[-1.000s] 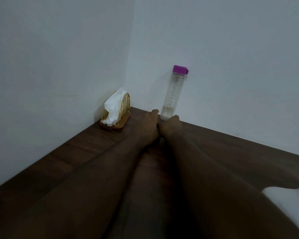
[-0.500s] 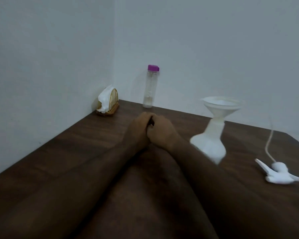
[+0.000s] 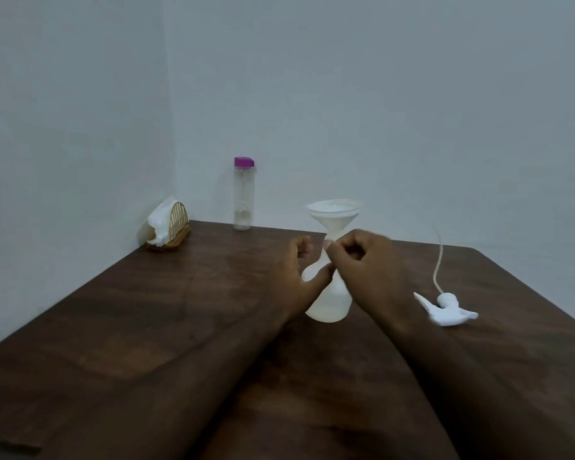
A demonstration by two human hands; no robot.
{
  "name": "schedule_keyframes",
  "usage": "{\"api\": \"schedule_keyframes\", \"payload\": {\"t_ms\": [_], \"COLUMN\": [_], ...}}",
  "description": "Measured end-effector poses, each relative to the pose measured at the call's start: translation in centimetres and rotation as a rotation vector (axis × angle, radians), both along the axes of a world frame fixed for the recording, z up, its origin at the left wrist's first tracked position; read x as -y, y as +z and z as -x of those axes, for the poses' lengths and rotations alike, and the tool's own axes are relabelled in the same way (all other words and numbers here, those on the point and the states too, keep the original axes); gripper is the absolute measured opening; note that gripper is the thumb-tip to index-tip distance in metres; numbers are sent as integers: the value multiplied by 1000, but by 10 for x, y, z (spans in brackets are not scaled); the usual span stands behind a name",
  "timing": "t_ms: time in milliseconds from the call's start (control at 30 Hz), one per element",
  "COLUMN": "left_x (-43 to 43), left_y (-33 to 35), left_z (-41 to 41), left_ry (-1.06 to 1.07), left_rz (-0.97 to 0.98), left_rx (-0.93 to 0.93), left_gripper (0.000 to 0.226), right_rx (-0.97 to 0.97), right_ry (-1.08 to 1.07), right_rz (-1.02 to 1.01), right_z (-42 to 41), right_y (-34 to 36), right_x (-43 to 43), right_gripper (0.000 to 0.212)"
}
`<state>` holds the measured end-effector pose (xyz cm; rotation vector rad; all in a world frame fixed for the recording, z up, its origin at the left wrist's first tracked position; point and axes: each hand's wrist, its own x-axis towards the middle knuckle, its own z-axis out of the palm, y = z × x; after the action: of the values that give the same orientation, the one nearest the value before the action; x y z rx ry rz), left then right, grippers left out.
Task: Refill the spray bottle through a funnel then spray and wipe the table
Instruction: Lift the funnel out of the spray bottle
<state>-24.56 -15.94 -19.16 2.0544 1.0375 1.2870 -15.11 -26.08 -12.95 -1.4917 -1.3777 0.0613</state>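
Note:
A white spray bottle (image 3: 329, 307) stands uncapped in the middle of the dark wooden table (image 3: 166, 313), with a white funnel (image 3: 334, 214) seated in its neck. My left hand (image 3: 294, 280) is at the bottle's left side, its thumb touching the shoulder and its fingers loosely curled, apart from the neck. My right hand (image 3: 370, 267) comes in from the right, and its curled fingertips pinch the funnel's stem at the bottle's mouth. The white spray head (image 3: 448, 312) with its dip tube lies on the table to the right.
A clear water bottle (image 3: 243, 200) with a purple cap stands at the back by the wall. A wicker holder with white tissues (image 3: 168, 227) sits in the back left corner. Walls close off the table's left and far sides.
My view swung right from the back corner. Both hands, held together, drew back from the water bottle, moved right and parted around the spray bottle and funnel.

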Motion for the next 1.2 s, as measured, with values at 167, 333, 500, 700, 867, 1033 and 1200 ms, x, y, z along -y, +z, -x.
{"api": "schedule_keyframes", "payload": {"t_ms": [167,333,500,700,867,1033,1200], "left_x": [11,6,2,0,1,1,1], "left_y": [6,4,2,0,1,1,2], "left_z": [-15,-26,-24,-20,-20,-18,-18], "left_ry": [-36,11,-17,-20,-13,-15,-9], "left_rz": [32,36,210,195,146,145,120], "left_rx": [3,-75,-132,-109,-102,-113,-105], "left_gripper": [72,66,66,64,62,62,61], "right_rx": [17,220,440,358,294,262,240], "right_ry": [-123,37,90,181,195,202,191], "right_rz": [-218,153,497,512,374,366,343], "right_z": [-17,-27,-31,-37,-46,-51,-54], "right_y": [27,64,92,99,101,101,100], "right_x": [0,-23,-50,-66,-64,-58,-54], "right_gripper": [20,77,87,76,68,67,68]}}
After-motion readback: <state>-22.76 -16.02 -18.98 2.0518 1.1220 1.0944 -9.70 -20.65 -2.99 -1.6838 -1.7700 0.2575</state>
